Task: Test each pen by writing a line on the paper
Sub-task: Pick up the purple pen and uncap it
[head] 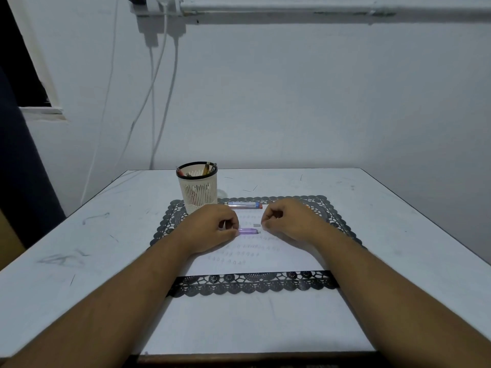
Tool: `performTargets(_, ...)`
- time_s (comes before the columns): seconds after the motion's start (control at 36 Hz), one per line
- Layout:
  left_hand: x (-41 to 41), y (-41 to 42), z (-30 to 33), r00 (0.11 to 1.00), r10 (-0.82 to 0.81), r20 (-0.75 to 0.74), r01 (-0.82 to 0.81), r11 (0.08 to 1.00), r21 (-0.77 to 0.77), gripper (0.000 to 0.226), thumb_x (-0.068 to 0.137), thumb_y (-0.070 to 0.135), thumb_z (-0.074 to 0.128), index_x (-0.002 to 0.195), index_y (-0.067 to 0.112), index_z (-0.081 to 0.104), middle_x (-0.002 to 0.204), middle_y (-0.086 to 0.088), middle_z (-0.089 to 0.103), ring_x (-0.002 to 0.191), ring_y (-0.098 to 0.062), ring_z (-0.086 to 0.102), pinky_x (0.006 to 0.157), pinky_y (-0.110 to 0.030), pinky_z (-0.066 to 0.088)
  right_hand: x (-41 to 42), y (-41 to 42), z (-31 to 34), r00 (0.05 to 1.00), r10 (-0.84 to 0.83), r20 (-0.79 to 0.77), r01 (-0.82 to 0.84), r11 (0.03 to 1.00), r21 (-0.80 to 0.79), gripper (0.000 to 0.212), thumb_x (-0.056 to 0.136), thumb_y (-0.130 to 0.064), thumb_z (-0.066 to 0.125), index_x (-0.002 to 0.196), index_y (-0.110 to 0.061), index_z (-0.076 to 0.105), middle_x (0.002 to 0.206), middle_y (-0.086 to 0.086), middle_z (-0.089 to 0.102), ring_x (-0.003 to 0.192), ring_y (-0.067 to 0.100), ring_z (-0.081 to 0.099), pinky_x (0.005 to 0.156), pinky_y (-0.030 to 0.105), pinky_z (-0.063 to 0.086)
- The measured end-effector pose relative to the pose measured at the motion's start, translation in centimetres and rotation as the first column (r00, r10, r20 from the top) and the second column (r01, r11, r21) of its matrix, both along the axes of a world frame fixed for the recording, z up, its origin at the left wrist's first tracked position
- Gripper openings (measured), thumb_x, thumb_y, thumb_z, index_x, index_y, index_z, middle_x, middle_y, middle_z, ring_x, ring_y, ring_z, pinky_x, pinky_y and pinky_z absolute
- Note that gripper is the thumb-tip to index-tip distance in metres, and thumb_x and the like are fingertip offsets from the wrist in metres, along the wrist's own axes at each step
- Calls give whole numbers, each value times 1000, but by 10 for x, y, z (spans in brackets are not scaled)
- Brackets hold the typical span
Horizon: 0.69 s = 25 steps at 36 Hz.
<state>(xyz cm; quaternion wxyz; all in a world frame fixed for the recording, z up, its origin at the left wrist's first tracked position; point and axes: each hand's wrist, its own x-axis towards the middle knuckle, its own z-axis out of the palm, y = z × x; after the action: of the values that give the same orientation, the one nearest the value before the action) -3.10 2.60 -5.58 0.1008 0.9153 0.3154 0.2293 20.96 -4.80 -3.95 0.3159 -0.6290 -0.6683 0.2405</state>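
A white paper [289,257] with several rows of small written marks lies on a dark lace mat [255,284]. Just above the paper my left hand [212,229] grips the left end of a purple pen [248,231], which lies level and points right. My right hand [289,221] is curled close to the pen's right end. Its fingertips pinch a small grey piece [256,225], which looks like the pen's cap. A blue and red pen [244,205] lies on the mat beyond both hands.
A cream slotted holder [198,189] with several pens and pencils stands at the mat's far left corner, just behind my left hand. The white table [79,235] carries scribble marks. A wall with hanging cables rises behind the table's far edge.
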Motion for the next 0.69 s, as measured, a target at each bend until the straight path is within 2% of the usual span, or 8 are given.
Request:
performTargets(0.08,0,-1,0,1000,5,-2,-5,1000,6,7,91,32,73,85,32,69,83,16,65,78,-4,59,69,-33,53,1,-5,5,998,53,-16,-54,995,-86,3,87,-11,80,85,-13,80,80,7,74,60,-4,61,56,11,46)
performTargets(0.14,0,-1,0,1000,8,3,-8,1000,7,8,92,31,73,85,32,69,82,16,64,78,-4,59,68,-32,53,0,-4,5,999,46,-3,-46,996,-80,1,88,-10,80,88,-10,79,78,4,72,56,-7,58,53,6,42)
performTargets(0.19,0,-1,0,1000,11,9,-11,1000,4,9,92,30,73,85,33,68,81,16,64,77,-4,58,68,-32,53,-3,-3,5,999,42,22,-40,997,-66,2,89,-11,79,87,-11,79,78,3,73,59,-4,61,54,7,44)
performTargets(0.31,-1,-1,0,1000,12,23,-11,1000,-9,9,92,30,73,85,34,68,82,16,64,78,-4,59,68,-33,53,-4,1,2,997,40,69,-35,997,-63,5,89,-20,80,84,-20,79,83,1,77,73,7,68,69,24,56)
performTargets(0.39,0,-1,1,999,10,30,-9,1000,-16,8,92,30,72,85,33,68,82,16,65,79,-4,59,69,-34,53,-1,-1,3,999,43,1,-43,998,-47,3,91,-14,78,89,-12,79,81,2,75,62,-6,62,57,9,46)
performTargets(0.44,0,-1,1,999,6,33,-5,1000,-12,7,92,30,72,86,32,69,82,15,65,79,-4,59,69,-34,53,0,-1,3,997,39,-60,-41,998,-43,5,92,-8,75,92,-5,79,79,2,72,56,-10,58,52,5,41)
performTargets(0.64,0,0,0,999,-1,32,1,1000,4,4,93,29,72,89,30,71,83,15,64,80,-3,58,69,-30,52,3,-1,1,995,52,-87,-58,996,-62,3,92,-7,76,89,-6,78,75,0,70,57,-8,59,54,7,43)
performTargets(0.69,0,0,0,1000,-4,30,4,1000,8,3,93,30,72,90,30,71,84,15,64,80,-3,58,70,-30,52,4,-1,3,997,58,-41,-60,996,-66,5,90,-14,78,85,-15,79,77,-2,74,62,-5,62,59,11,46)
